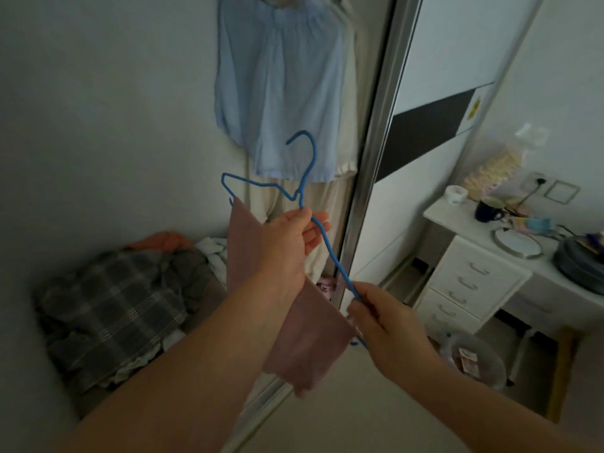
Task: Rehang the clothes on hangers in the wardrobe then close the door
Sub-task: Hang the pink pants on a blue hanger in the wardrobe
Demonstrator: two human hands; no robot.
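Thin blue wire hanger (307,191), tilted, pink cloth (304,348) draped beneath; left hand (291,243) pinches its neck, right hand (385,325) grips its lower arm, before hanging light-blue top (281,86).

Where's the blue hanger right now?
Centre of the head view, the blue hanger is held by both hands in front of the hanging light blue top, pink cloth draped on it.

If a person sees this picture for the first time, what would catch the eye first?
Probably the blue hanger at the centre, held by the left hand near its neck and the right hand at one end, with a pink cloth draped over it. Behind it hangs a light blue top.
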